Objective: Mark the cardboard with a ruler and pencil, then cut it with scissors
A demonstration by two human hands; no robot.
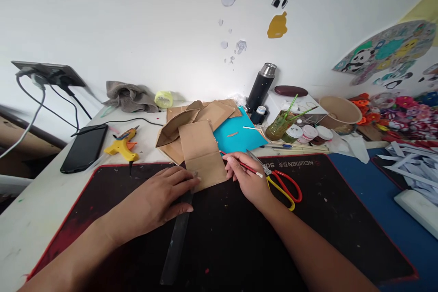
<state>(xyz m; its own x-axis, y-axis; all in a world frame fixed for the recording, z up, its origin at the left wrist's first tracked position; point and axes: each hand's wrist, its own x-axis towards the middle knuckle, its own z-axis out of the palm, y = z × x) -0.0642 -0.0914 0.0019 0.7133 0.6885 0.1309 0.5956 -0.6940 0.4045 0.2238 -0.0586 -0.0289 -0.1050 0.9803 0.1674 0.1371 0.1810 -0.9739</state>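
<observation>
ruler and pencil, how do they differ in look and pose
The ruler is dark, flat and broad; the pencil is thin and mostly red with a pale end.
The ruler lies over the mat under the left hand; the pencil is held in the right hand.
Both the ruler and the pencil are long and straight.

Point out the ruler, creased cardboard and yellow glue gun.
Ruler (177,246): head view, lower half of the strip.
Creased cardboard (202,160): head view, middle, by the crease.
Yellow glue gun (121,147): head view, body.
</observation>
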